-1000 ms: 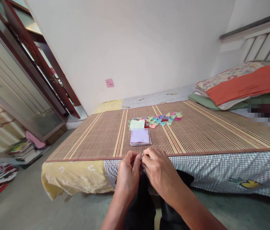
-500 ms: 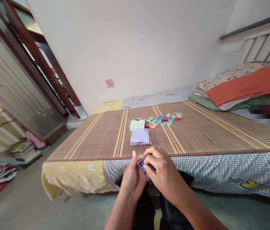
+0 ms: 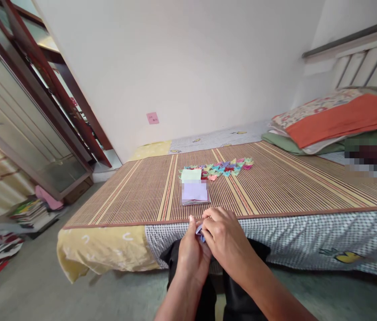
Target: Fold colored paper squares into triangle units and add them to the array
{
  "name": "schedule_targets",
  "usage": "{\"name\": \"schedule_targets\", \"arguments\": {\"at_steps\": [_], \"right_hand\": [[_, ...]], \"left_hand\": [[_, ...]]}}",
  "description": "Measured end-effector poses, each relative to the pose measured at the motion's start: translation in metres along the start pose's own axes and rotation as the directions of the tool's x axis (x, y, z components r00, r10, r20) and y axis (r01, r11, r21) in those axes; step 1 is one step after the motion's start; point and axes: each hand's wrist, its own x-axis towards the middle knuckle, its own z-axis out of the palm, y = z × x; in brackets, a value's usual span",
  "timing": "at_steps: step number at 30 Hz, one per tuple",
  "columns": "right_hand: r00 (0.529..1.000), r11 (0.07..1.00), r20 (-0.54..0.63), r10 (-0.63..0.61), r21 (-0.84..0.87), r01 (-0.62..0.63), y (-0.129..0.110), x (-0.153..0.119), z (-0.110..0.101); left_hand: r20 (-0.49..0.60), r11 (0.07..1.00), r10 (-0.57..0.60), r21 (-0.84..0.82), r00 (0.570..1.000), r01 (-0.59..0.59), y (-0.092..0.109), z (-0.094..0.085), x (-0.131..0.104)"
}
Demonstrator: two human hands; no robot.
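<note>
Between my hands, just off the bed's front edge, is a small folded piece of purple paper (image 3: 199, 230), mostly hidden by fingers. My left hand (image 3: 191, 254) cradles it from the left, thumb pointing up and fingers closed beneath. My right hand (image 3: 223, 234) pinches the paper from the right, its fingers bent over the top. Beyond them on the mat lies a stack of paper squares (image 3: 195, 191), lavender on top, with a pale green sheet (image 3: 191, 175) behind it. Many small colourful folded paper pieces (image 3: 227, 168) spread out to the right behind the stack.
A striped bamboo mat (image 3: 135, 191) covers the bed, with a checked sheet (image 3: 309, 240) hanging over its front. Pillows (image 3: 345, 116) lie at the right. A pink note (image 3: 153, 118) is on the wall. Books (image 3: 30, 211) are piled at the left near a door (image 3: 24, 107).
Both hands have shifted slightly; the left has moved a little right, closer to the right hand. The purple paper is more covered by the fingers now.
</note>
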Motion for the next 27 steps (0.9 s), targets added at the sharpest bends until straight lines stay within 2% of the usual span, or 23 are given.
{"name": "schedule_targets", "arguments": {"at_steps": [5, 8, 13, 15, 19, 23, 27], "right_hand": [[0.999, 0.994, 0.018, 0.047, 0.093, -0.049, 0.007, 0.0, 0.004], [0.997, 0.973, 0.003, 0.08, 0.216, -0.079, 0.01, -0.004, 0.009], [0.995, 0.934, 0.035, 0.093, 0.342, -0.099, 0.015, -0.011, 0.012], [0.994, 0.933, 0.041, 0.104, 0.341, -0.112, 0.017, -0.013, 0.011], [0.993, 0.945, 0.043, 0.112, 0.303, -0.12, 0.019, -0.016, 0.01], [0.993, 0.942, 0.039, 0.108, 0.316, -0.114, 0.016, -0.016, 0.011], [0.995, 0.932, 0.043, 0.094, 0.348, -0.103, 0.008, -0.016, 0.014]], "left_hand": [[-0.028, 0.999, 0.022, 0.026, 0.999, -0.021, -0.005, 0.001, 0.001], [-0.034, 0.999, 0.011, -0.04, 0.999, -0.012, -0.003, 0.001, 0.002], [0.023, 0.968, -0.207, -0.14, 0.978, 0.208, 0.003, 0.002, 0.007], [0.029, 0.964, -0.229, -0.132, 0.973, 0.231, 0.001, 0.002, 0.008], [-0.002, 0.994, -0.091, -0.064, 0.996, 0.091, -0.009, -0.001, 0.007], [0.028, 0.995, 0.086, 0.048, 0.996, -0.087, -0.017, -0.008, 0.005], [0.021, 0.99, 0.113, 0.081, 0.993, -0.114, -0.016, -0.018, 0.006]]}}
